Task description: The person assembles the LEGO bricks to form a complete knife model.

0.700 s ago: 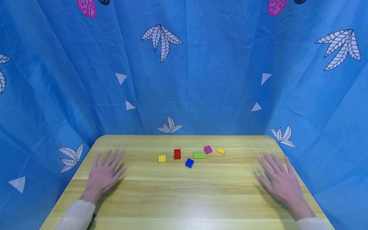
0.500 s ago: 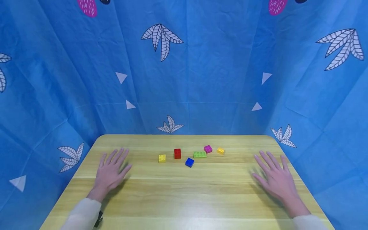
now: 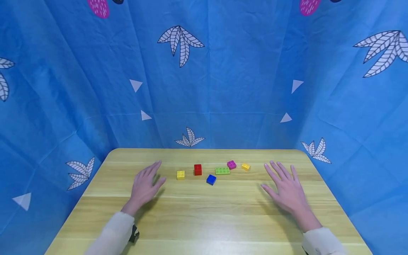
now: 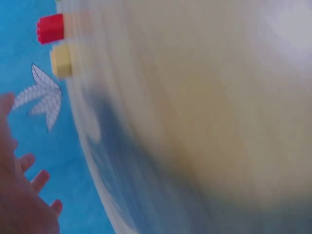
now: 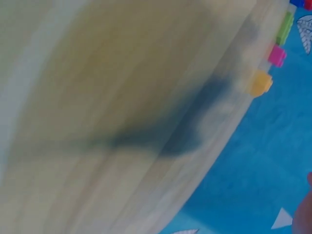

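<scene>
In the head view my left hand (image 3: 144,186) hovers over the table's left part, fingers extended and thumb apart, holding nothing. Nearest to it lies a yellow toy brick (image 3: 180,175), with a red brick (image 3: 198,170) just beyond. My right hand (image 3: 287,189) is spread over the right part with nothing in it; an orange-yellow brick (image 3: 245,166) is closest to its fingertips. Between the hands lie a blue brick (image 3: 211,180), a long lime green brick (image 3: 222,171) and a magenta brick (image 3: 231,164). The left wrist view also catches the red brick (image 4: 50,28).
The wooden table (image 3: 204,219) has rounded far corners. Behind it and along both sides hangs a blue curtain (image 3: 242,71) with white leaf prints. The bricks form a loose row toward the table's far edge.
Both hands have moved inward toward the bricks, the left one rightward and the right one leftward. The left hand's fingers have come closer together. The bricks keep their places.
</scene>
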`<action>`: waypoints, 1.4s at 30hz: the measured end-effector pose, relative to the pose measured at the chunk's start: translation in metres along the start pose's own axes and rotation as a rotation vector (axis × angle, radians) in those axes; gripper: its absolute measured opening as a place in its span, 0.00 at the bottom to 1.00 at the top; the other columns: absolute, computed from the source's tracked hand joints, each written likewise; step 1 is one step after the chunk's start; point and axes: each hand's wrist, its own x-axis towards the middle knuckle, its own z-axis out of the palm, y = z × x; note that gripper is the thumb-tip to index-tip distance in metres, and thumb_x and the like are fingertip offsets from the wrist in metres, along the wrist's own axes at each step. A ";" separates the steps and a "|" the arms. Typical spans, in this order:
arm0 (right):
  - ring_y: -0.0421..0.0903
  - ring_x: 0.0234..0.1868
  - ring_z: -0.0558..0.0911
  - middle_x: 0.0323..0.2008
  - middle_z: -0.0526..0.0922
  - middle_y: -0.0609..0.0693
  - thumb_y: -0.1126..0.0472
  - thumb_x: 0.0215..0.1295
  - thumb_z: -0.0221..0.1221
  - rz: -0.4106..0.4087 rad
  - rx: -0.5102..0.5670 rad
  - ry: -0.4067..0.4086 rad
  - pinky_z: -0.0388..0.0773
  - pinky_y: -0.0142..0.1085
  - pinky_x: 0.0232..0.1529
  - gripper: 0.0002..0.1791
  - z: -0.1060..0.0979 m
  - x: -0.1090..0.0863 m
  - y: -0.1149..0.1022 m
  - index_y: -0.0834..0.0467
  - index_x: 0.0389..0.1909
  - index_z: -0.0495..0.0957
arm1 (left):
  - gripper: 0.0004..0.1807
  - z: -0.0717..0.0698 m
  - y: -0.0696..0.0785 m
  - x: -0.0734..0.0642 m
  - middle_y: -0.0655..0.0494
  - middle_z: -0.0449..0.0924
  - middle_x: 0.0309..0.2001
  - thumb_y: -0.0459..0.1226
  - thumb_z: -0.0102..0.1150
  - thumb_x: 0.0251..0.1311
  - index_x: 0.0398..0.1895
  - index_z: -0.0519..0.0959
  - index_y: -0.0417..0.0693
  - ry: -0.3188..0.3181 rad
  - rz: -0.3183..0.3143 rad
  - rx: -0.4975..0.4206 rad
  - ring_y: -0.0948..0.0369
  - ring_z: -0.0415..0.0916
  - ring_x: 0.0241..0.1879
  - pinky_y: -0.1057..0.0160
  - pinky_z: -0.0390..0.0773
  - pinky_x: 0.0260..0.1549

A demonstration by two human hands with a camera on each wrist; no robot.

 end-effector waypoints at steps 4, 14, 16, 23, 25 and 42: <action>0.59 0.79 0.60 0.78 0.65 0.57 0.36 0.70 0.58 -0.014 0.031 0.005 0.31 0.54 0.84 0.42 0.006 0.013 -0.014 0.49 0.80 0.61 | 0.39 0.013 0.020 0.012 0.46 0.60 0.80 0.53 0.54 0.74 0.83 0.55 0.54 -0.021 -0.014 -0.081 0.39 0.59 0.76 0.29 0.55 0.73; 0.59 0.80 0.59 0.80 0.60 0.54 0.38 0.69 0.60 -0.034 0.100 -0.059 0.40 0.59 0.82 0.43 0.024 0.033 -0.043 0.49 0.80 0.60 | 0.39 0.046 0.065 0.042 0.49 0.60 0.80 0.51 0.58 0.74 0.83 0.55 0.57 -0.062 -0.045 -0.260 0.42 0.59 0.76 0.29 0.57 0.73; 0.59 0.80 0.59 0.81 0.60 0.54 0.37 0.70 0.59 -0.034 0.117 -0.084 0.42 0.60 0.82 0.43 0.027 0.034 -0.047 0.49 0.81 0.59 | 0.39 0.052 0.071 0.047 0.49 0.61 0.79 0.49 0.59 0.73 0.83 0.55 0.58 -0.069 -0.059 -0.301 0.42 0.61 0.75 0.30 0.59 0.72; 0.59 0.80 0.59 0.80 0.60 0.54 0.36 0.72 0.56 -0.031 0.187 -0.126 0.48 0.62 0.81 0.42 0.035 0.033 -0.059 0.50 0.80 0.60 | 0.38 0.065 0.086 0.057 0.49 0.65 0.77 0.45 0.62 0.73 0.81 0.59 0.53 -0.109 -0.101 -0.488 0.44 0.64 0.73 0.35 0.67 0.71; 0.59 0.80 0.60 0.80 0.61 0.55 0.36 0.72 0.57 -0.029 0.215 -0.140 0.50 0.61 0.80 0.42 0.038 0.033 -0.061 0.51 0.80 0.59 | 0.38 0.069 0.088 0.060 0.48 0.67 0.76 0.45 0.62 0.72 0.81 0.60 0.52 -0.118 -0.111 -0.508 0.44 0.64 0.73 0.37 0.68 0.71; 0.65 0.77 0.63 0.78 0.64 0.59 0.38 0.70 0.61 0.000 0.325 -0.365 0.60 0.65 0.76 0.43 0.048 0.029 -0.074 0.51 0.80 0.61 | 0.30 0.087 0.090 0.069 0.46 0.79 0.62 0.38 0.65 0.70 0.73 0.71 0.47 -0.128 -0.157 -0.484 0.46 0.78 0.62 0.46 0.77 0.66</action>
